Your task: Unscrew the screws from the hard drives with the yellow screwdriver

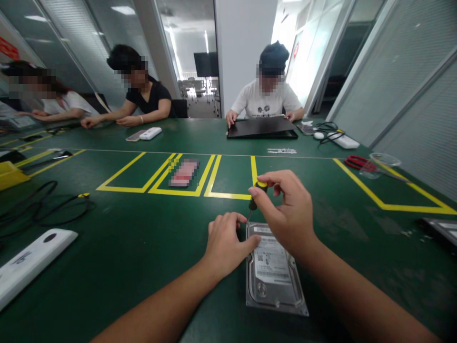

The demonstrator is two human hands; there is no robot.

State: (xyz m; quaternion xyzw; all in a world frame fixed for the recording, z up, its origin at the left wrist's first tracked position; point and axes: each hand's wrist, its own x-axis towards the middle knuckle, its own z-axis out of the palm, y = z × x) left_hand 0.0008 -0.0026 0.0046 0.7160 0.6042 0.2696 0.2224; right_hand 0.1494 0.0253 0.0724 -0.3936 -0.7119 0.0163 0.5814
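A silver hard drive (274,274) lies flat on the green table (143,238) in front of me. My right hand (289,212) is closed around a small screwdriver (256,194) with a yellow cap and black handle. It stands upright with its tip at the drive's top left corner. My left hand (228,243) has curled fingers and rests against the drive's left edge, thumb touching the case.
Yellow tape boxes mark the table; a pink item (183,172) lies in one. A white device (28,264) and black cables (43,202) lie at left. Red scissors (360,163) are at right. Three people sit across, one with a black laptop (262,127).
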